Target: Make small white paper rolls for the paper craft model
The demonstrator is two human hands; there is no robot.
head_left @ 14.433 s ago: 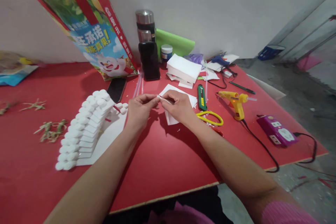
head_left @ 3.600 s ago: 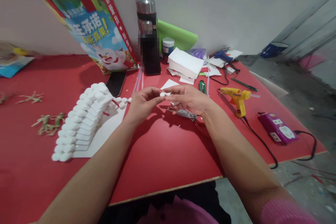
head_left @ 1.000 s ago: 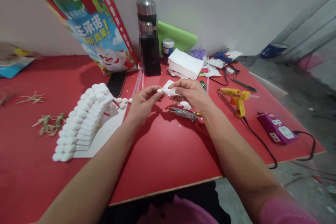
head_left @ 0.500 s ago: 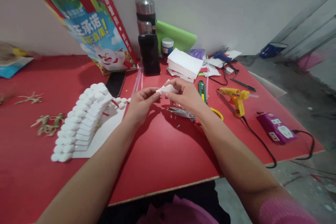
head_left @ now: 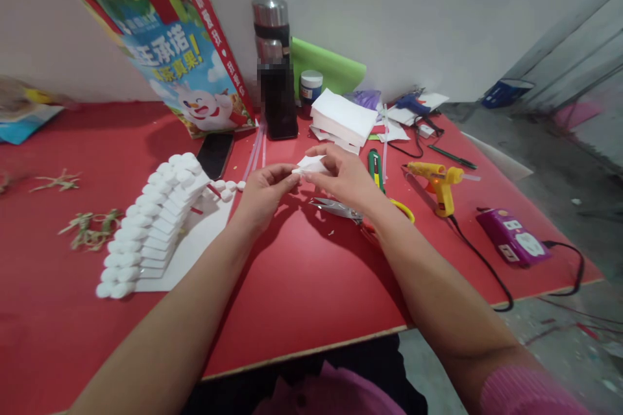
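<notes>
Between my fingers, above the red table, is a small white piece of paper (head_left: 312,162). My left hand (head_left: 265,193) pinches its left end, which looks narrow and rolled or folded. My right hand (head_left: 343,175) grips the wider right side, with thumb below and fingers over it. Scissors (head_left: 335,207) with red and yellow handles lie just under my right hand, partly covered by the forearm. Left of my left hand sits a curved model (head_left: 165,227) of white rounded pieces and folded white strips on a white sheet.
Behind my hands stand a black phone (head_left: 280,104), a steel flask (head_left: 270,16) and a white paper stack (head_left: 344,115). A green cutter (head_left: 375,168), yellow glue gun (head_left: 438,185) and purple power strip (head_left: 513,237) lie right. A large printed bag (head_left: 180,58) stands back left.
My fingers have shifted very slightly on the white paper, and its wider part now looks flatter and turned a little. Both hands stay in nearly the same place.
</notes>
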